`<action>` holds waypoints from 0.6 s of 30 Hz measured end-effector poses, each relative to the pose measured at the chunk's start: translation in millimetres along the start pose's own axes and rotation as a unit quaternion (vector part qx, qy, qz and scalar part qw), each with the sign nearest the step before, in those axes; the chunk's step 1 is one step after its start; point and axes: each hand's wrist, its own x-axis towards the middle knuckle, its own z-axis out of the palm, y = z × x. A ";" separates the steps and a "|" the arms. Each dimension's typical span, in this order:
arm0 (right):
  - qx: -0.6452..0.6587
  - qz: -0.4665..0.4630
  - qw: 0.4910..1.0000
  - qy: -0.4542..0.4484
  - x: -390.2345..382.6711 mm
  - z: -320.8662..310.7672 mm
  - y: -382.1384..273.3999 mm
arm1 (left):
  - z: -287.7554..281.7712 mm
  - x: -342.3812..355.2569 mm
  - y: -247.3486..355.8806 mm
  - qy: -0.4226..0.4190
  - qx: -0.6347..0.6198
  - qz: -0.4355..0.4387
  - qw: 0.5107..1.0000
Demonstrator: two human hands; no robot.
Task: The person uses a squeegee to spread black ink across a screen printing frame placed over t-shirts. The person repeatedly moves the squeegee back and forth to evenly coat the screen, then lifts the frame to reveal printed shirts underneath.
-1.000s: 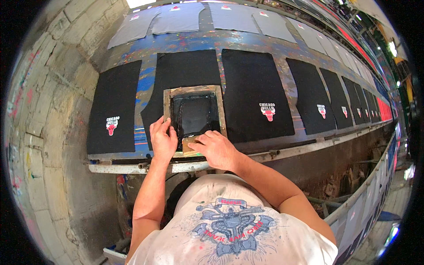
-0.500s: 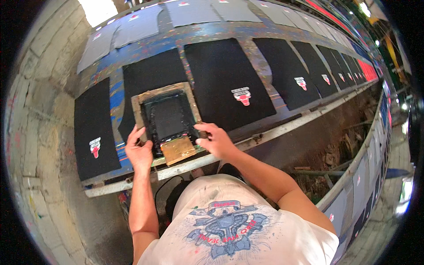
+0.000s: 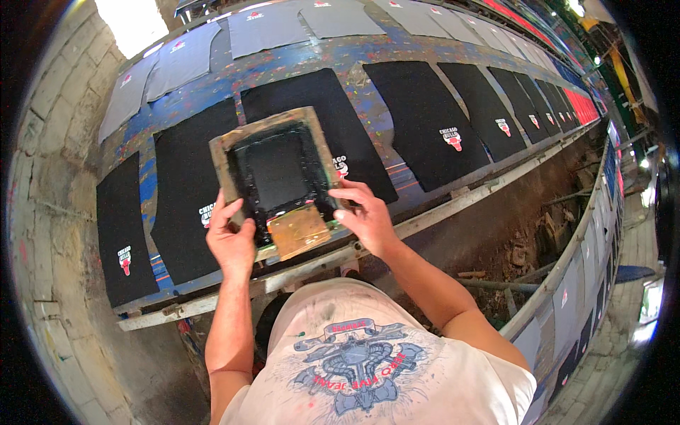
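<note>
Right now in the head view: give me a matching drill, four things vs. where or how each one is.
Things:
1. left hand
2. right hand
3. squeegee
4. grey shirts

Places:
A. far row of the table
B. right edge of the screen frame
C. inside the frame, near edge
D. frame's near left corner

Pairs: 1-D, 2-B, 3-C, 4-A

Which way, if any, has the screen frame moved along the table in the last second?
Yes, to the person's right. The screen frame has uncovered the print on one black shirt and now edges toward the next shirt's print.
</note>
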 end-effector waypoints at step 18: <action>-0.019 0.004 0.999 -0.032 -12.2 -130.6 74.8 | 130.4 -59.0 -27.3 -0.005 -0.012 -0.033 0.999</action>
